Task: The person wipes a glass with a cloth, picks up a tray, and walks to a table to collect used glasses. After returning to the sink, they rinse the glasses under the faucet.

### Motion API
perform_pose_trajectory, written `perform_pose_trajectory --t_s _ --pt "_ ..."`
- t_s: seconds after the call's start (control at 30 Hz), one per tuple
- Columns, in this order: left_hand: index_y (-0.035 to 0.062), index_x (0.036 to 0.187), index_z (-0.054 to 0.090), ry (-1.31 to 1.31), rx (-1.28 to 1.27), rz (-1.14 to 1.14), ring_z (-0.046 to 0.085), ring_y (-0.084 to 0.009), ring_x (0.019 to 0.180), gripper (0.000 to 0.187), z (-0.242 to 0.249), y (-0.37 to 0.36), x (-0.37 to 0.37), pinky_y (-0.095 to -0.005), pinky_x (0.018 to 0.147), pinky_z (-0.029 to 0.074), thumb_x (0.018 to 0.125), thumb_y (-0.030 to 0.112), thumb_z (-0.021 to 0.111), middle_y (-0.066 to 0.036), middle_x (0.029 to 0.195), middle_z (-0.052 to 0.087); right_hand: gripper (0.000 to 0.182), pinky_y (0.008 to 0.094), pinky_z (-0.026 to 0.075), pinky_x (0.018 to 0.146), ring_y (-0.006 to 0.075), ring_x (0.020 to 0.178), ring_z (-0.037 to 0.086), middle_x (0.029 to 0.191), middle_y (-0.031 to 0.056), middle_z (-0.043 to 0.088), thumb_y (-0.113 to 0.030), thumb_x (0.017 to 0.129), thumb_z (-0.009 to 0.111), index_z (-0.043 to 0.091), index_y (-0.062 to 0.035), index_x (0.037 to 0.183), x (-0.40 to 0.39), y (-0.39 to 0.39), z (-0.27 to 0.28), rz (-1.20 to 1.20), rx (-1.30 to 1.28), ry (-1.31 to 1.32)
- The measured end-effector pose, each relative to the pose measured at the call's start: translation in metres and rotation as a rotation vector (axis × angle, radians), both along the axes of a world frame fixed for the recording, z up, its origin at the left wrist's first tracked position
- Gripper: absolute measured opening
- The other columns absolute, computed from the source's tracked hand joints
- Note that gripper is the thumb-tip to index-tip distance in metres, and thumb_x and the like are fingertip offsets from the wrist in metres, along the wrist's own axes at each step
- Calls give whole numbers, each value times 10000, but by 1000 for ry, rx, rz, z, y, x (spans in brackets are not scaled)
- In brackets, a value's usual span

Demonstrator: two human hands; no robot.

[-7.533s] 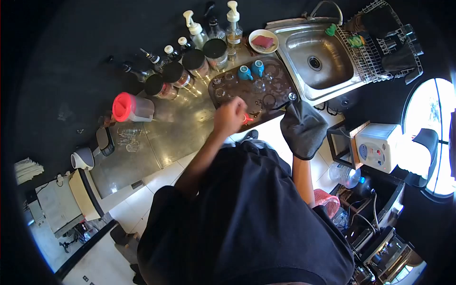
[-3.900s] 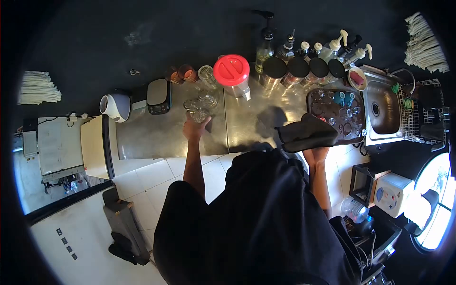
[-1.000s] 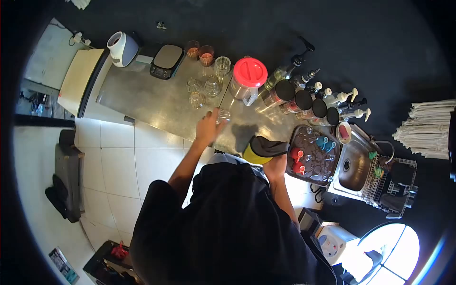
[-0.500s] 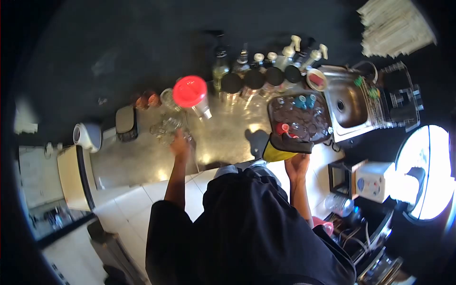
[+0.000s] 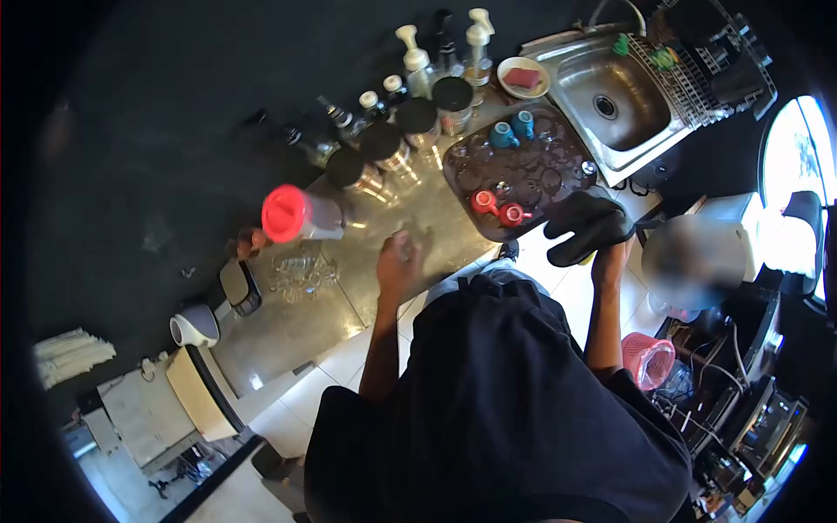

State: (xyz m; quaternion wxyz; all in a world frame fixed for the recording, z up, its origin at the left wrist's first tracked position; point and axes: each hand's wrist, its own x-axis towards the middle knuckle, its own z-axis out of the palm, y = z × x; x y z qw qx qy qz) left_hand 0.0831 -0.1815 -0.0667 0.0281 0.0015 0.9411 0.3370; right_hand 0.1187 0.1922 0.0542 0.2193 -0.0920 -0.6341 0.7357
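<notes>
My left hand [image 5: 399, 266] is over the steel counter, between the glassware and the tray. It is blurred, its fingers curled around something clear that I cannot make out. My right hand [image 5: 613, 255] grips a dark cloth [image 5: 588, 228] with a little yellow showing, beside the tray's near right corner. The brown tray [image 5: 471, 166] carries two red cups [image 5: 513, 214], two blue cups [image 5: 503, 135] and a few small clear items. Several clear glasses [image 5: 302, 273] stand grouped on the counter to the left, below a red-lidded pitcher [image 5: 288, 213].
Dark-lidded jars [image 5: 382, 144] and pump bottles [image 5: 417, 70] line the wall side. A sink [image 5: 610, 105] lies beyond the tray, with a dish [image 5: 523, 78] holding a pink sponge near it. A scale [image 5: 240, 288] sits left. A pink basket [image 5: 649, 361] is lower right.
The view has shifted and turned. My left hand has left the glass group and moved toward the tray. The cloth in my right hand has come off the tray's edge, and fewer clear items show there.
</notes>
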Motion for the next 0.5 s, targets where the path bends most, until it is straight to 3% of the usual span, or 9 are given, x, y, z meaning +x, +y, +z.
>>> perform_pose_trajectory --t_s 0.1,0.17,0.2,0.23,0.3,0.37,0.5 --pt "85 1257 485 -13 56 -214 607 -309 924 482 0 80 -34 -382 787 485 802 191 607 -151 1179 548 481 346 392 946 210 1070 528 1148 119 560 -359 900 543 512 26 1187 5 32 -8 -95 -95 21" --pt "105 1294 456 -3 84 -341 601 -320 953 521 -8 121 -54 -388 803 486 795 167 594 -154 1229 515 446 343 346 1001 208 1136 484 1211 114 520 -285 915 525 460 12 1241 10 57 -22 -29 -256 39" --pt "120 1308 442 28 -5 -414 560 -336 1031 549 -20 137 -62 -410 833 483 781 160 589 -158 1252 488 508 345 330 1017 201 1129 493 1188 105 536 -403 907 510 502 4 1210 10 64 -22 -41 -218 3" --pt "134 1322 427 70 -96 -483 519 -351 1109 577 -30 152 -69 -431 862 480 768 153 585 -162 1275 460 474 337 320 1026 195 1145 481 1205 105 528 -364 919 500 496 5 1217 11 70 -23 -21 -243 31" --pt "150 1320 432 49 -99 -494 550 -370 1058 588 -45 167 -79 -437 832 494 763 188 620 -152 1282 456 426 333 321 1025 191 1138 486 1203 103 530 -312 932 486 497 6 1215 12 85 -32 -6 -322 8" --pt "166 1309 443 -109 -336 -493 585 -380 990 599 -40 172 -85 -453 791 503 756 239 660 -149 1272 466 365 320 363 985 181 1075 526 1136 87 570 -261 924 491 535 7 1167 14 95 -36 -2 -344 -21" --pt "182 1294 456 -68 -257 -445 600 -376 960 606 -70 158 -87 -457 780 502 745 275 696 -139 1271 484 349 309 432 900 169 997 564 1072 72 593 -217 880 515 546 -1 1153 5 100 -8 146 -334 -117"
